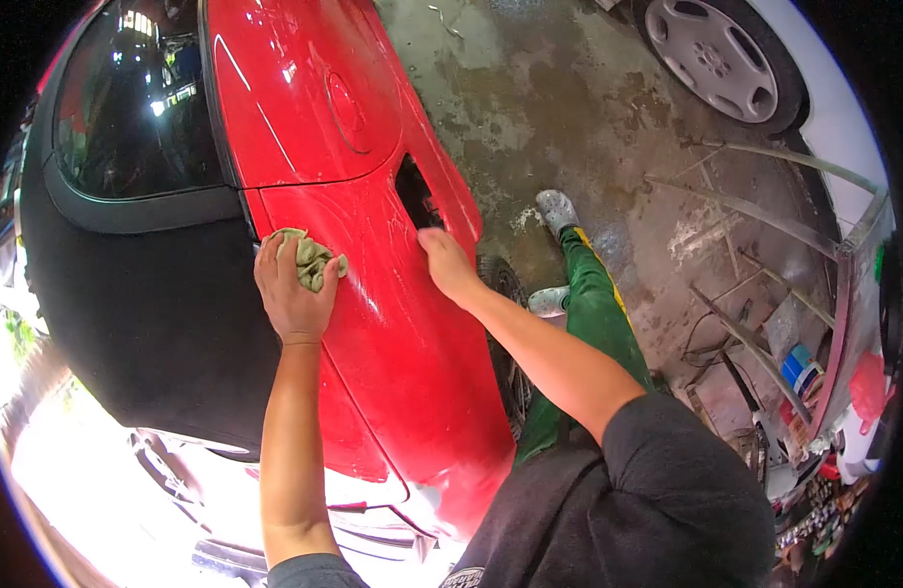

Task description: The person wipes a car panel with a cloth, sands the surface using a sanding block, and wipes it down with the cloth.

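My left hand (296, 294) is pressed on a crumpled olive-green cloth (314, 260), its fingers wrapped over the cloth. Beneath the cloth lies the red painted body of a car (392, 333), close to the edge of the black soft top (147, 304). Wet-looking streaks show on the red paint. My right hand (449, 263) rests at the lower edge of a dark opening (413, 193) in the car's side. Its fingers are curled or hidden from view at that edge, so what they hold, if anything, cannot be made out.
A car wheel (510, 363) sits beside my legs. The concrete floor (530, 108) is stained and wet. At the right stand a metal frame (843, 284), a blue-and-white can (800, 368) and assorted clutter. A white vehicle's wheel (714, 59) is at the top right.
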